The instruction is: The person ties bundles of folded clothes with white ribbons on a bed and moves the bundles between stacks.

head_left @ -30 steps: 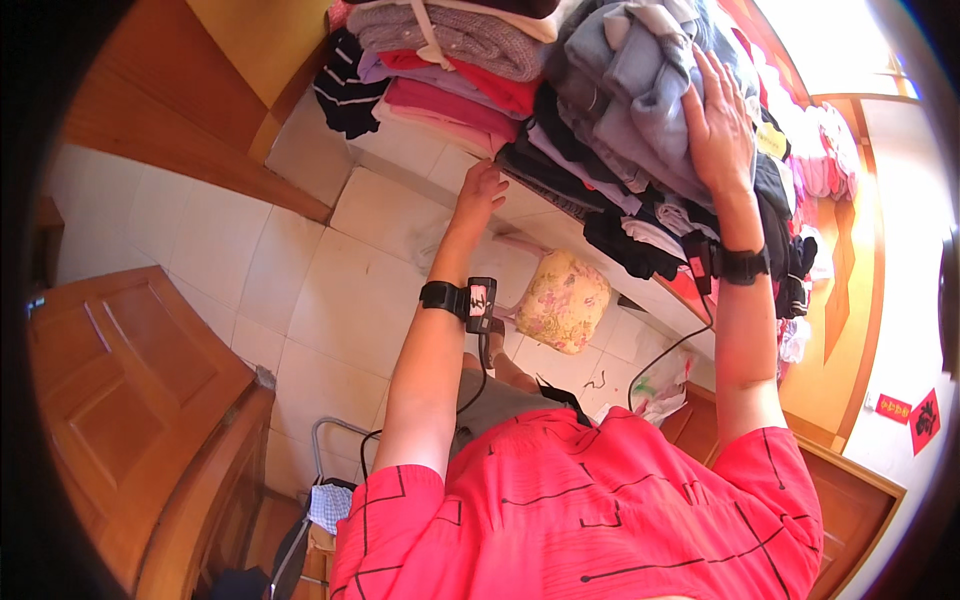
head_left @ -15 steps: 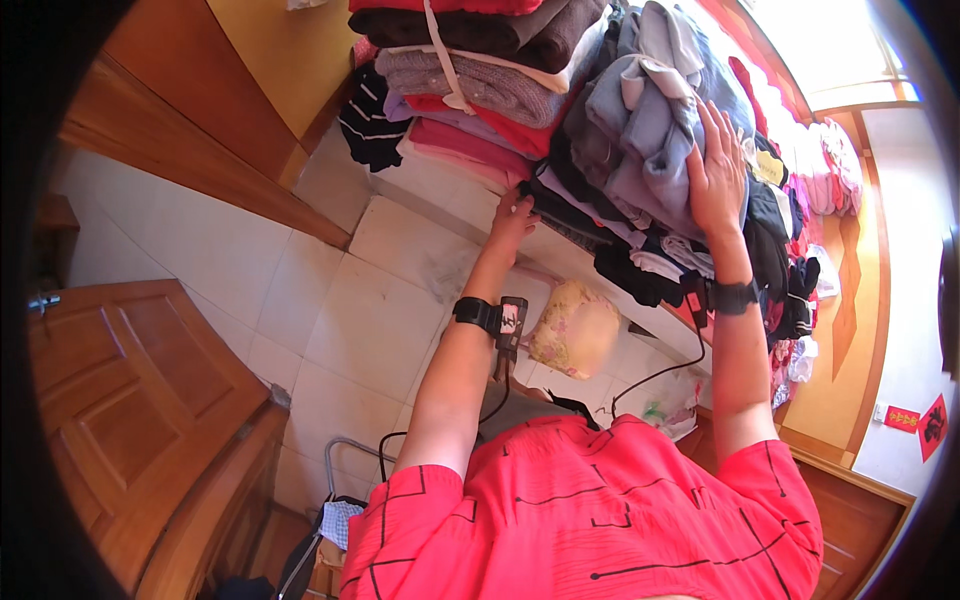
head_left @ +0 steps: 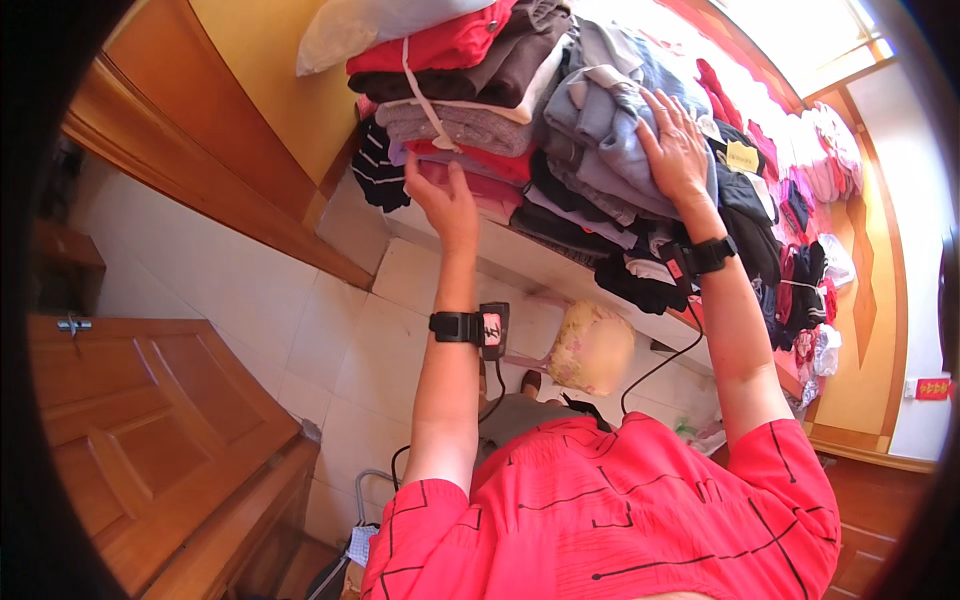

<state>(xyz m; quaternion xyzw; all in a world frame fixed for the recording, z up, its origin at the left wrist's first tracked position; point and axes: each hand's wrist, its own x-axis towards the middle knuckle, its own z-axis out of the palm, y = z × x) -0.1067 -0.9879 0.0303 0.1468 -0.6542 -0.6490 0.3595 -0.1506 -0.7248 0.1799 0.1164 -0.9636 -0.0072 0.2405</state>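
Observation:
My right hand (head_left: 678,152) lies flat with spread fingers against the right side of a tall stack of grey-blue folded clothes (head_left: 600,120). My left hand (head_left: 443,205) is raised in front of another stack, its thumb and fingers apart and nothing in them. Just beyond it are pink folded garments (head_left: 485,190) at the bottom of that stack. Above them come a grey knitted sweater (head_left: 465,127), dark brown clothes (head_left: 490,65) and a red garment (head_left: 440,45). A pale strap (head_left: 418,88) hangs down the front of this stack.
A flowered stool cushion (head_left: 592,347) is below the ledge. Black cables run from both wrist straps. More clothes, such as a black bundle (head_left: 648,283) and a tied bundle (head_left: 800,285), lie to the right. A wooden door (head_left: 170,400) stands at left, a cabinet panel (head_left: 860,300) at right.
My left hand has moved left and away from the base of the grey-blue stack, its fingers now spread. My right hand stays on that stack, slightly further left in view.

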